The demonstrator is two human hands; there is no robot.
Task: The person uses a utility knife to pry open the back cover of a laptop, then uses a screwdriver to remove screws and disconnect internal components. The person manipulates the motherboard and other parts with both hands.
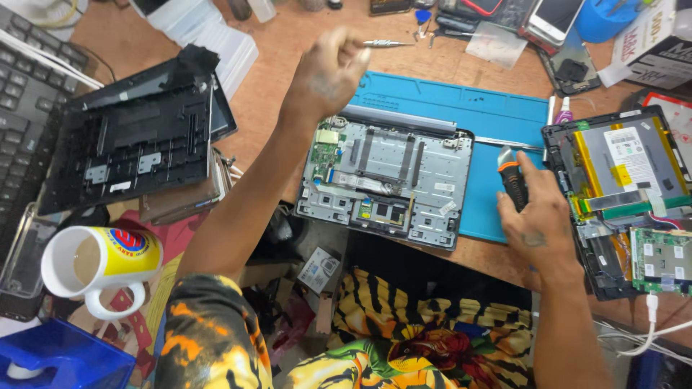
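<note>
**Opened laptop base between two hands**

The left hand (328, 72) pinched metal tweezers (386, 44) above the desk (281, 50). The right hand (537, 216) gripped an orange-black tool (512, 180) beside the opened laptop base (386, 180), which lay on a blue mat (490, 115).

Brown wooden desk (281, 43), crowded. Blue mat (497, 115) at centre-right with an opened laptop base (389, 180) half on it. Black laptop cover (130, 137) on the left beside a keyboard (21, 86). White-and-yellow mug (101, 263) at front left. Opened tablet (627, 180) at right; phones (551, 18) along the back edge.
</note>
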